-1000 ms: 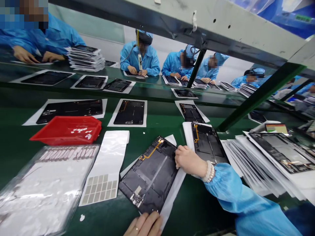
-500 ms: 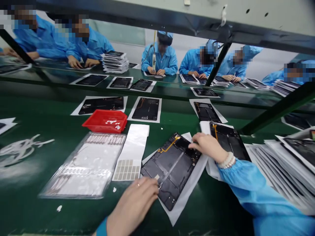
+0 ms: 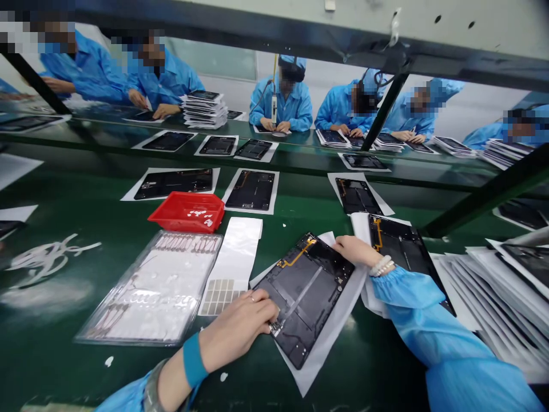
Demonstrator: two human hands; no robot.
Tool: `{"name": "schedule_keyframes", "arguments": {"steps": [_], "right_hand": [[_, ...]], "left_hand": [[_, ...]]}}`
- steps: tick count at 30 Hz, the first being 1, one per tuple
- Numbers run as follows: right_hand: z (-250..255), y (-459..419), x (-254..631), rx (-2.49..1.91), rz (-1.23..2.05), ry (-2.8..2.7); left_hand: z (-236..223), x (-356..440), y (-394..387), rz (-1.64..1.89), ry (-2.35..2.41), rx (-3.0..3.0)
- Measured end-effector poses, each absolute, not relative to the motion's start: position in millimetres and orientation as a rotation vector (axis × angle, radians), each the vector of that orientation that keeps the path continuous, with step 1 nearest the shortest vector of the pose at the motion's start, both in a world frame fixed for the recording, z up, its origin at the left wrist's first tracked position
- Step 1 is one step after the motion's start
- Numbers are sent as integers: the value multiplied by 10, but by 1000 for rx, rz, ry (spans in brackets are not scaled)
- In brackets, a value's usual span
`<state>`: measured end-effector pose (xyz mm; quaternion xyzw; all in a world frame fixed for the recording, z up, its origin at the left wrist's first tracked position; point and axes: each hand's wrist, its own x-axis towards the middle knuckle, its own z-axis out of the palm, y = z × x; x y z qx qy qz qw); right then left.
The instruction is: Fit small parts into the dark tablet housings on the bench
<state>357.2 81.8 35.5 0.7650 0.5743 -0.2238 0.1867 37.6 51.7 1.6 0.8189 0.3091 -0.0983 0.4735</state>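
Observation:
A black tablet back frame [image 3: 306,294] with an orange flex cable lies tilted on a white sheet [image 3: 326,355] on the green belt. My left hand [image 3: 238,329], fingers curled together, presses at the frame's near left edge by a small connector. My right hand [image 3: 354,250] rests on the frame's far right corner, its fingers bent down onto the edge. A second black frame [image 3: 401,246] lies just right of my right wrist. Left of my left hand lies a strip of small grey pads [image 3: 221,294].
A clear plastic tray of thin parts [image 3: 154,292] and a red tray [image 3: 189,212] sit to the left. Stacked sheets with frames [image 3: 493,292] fill the right. More frames [image 3: 251,190] lie across the belt. Several people in blue coats work at the far side under a metal shelf.
My left hand came forward from the near edge onto the frame's near left edge. My right hand shifted a little along the far corner. The view swung left and steadied.

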Motion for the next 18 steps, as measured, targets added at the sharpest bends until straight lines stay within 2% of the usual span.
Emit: {"name": "schedule_keyframes", "arguments": {"steps": [5,7,10,11,15,18], "right_hand": [[261,781,3502,2378,-803,1640],[300,779,3488,2426,-947,1667],[564,883,3580,2508,-1026,1766],[693,960,3647,2565,-1019,1789],[1112,1499,4022,2890,-992,1684],[1084,2035,4279,3074,-908,1512]], "left_hand": [[-189,332,498,-133,670,2081],[-245,307,461,113,629,2239],[-235,273,395,808,745,2541],[-219,266,380,927,836,2621],[-299,278,394,1138,1139,2717],[-620,300,446,1293,1067,2823]]}}
